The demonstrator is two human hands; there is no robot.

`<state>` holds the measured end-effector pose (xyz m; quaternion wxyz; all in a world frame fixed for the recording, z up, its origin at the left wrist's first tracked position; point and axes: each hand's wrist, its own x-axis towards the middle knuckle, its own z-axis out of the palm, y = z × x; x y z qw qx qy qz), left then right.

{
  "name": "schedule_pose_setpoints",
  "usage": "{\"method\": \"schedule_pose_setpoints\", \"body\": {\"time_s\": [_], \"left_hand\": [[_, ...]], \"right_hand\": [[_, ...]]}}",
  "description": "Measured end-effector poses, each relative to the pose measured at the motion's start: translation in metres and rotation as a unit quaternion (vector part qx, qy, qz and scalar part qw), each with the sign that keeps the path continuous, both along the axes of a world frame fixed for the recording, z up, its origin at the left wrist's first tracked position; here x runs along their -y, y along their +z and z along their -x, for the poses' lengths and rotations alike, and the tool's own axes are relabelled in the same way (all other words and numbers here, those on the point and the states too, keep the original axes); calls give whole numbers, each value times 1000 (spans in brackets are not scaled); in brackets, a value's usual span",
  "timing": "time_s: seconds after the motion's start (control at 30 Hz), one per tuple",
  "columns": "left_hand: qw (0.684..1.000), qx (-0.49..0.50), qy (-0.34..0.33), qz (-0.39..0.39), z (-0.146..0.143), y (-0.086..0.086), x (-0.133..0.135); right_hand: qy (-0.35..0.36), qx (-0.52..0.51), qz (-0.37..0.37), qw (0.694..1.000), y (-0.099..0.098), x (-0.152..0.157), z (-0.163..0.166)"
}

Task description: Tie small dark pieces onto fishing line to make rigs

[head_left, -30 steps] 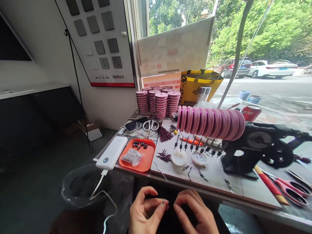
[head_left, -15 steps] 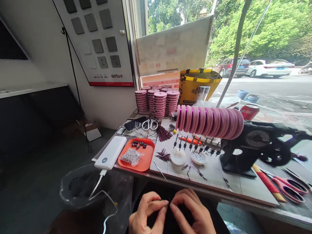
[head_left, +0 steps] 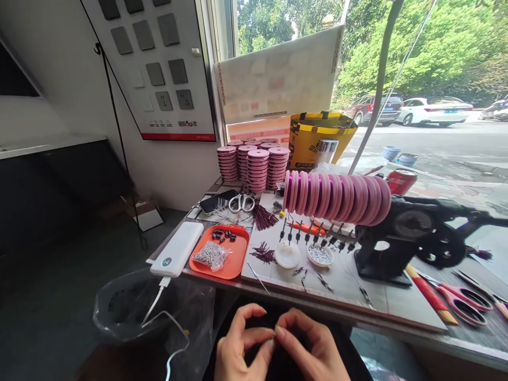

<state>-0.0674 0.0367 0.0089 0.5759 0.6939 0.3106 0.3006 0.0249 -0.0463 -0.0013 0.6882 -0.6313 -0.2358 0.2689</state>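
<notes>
Low at the bottom middle, in front of the table edge, my left hand (head_left: 246, 346) pinches with thumb and index finger. My right hand (head_left: 307, 344) pinches as well, its fingertips meeting those of the left. A tiny thing sits between the fingertips, too small and covered to name. Just beyond lie a thin metal pick (head_left: 257, 278), a white dish of small pale beads (head_left: 319, 255), a white round lid (head_left: 287, 255) and several short dark metal pieces (head_left: 325, 282). An orange tray (head_left: 242, 248) with a bag of silvery beads (head_left: 212, 255) is to the left.
A black winder (head_left: 397, 238) carries a row of pink spools (head_left: 337, 197); more pink spools (head_left: 257, 169) stand stacked behind. Red-handled scissors (head_left: 462, 301) lie right, white-handled scissors (head_left: 241, 203) at the back. A white power bank (head_left: 177, 248) trails a cable over a bagged bin (head_left: 119, 317).
My right fingertips have moved left against my left ones, closing the small gap between the hands. My left index finger has shifted slightly. The whole view has moved a little.
</notes>
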Motion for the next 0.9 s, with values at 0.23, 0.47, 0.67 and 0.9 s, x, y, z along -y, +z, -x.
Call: {"method": "schedule_pose_setpoints", "body": {"time_s": [0.23,0.47,0.67,0.9], "left_hand": [[995,26,-31,87,0,-3,-3],[889,-58,21,-454,-2,-18,-32],[822,-124,-44,-554,-26,-9,-45],[805,-159,-70,-568,-50,-3,-36]], "right_hand": [[5,-78,-24,997,7,2,-3],[-21,95,-32,995,26,17,-29],[-54,107,0,993,30,23,-44],[-27,88,-41,995,37,28,-49]]}}
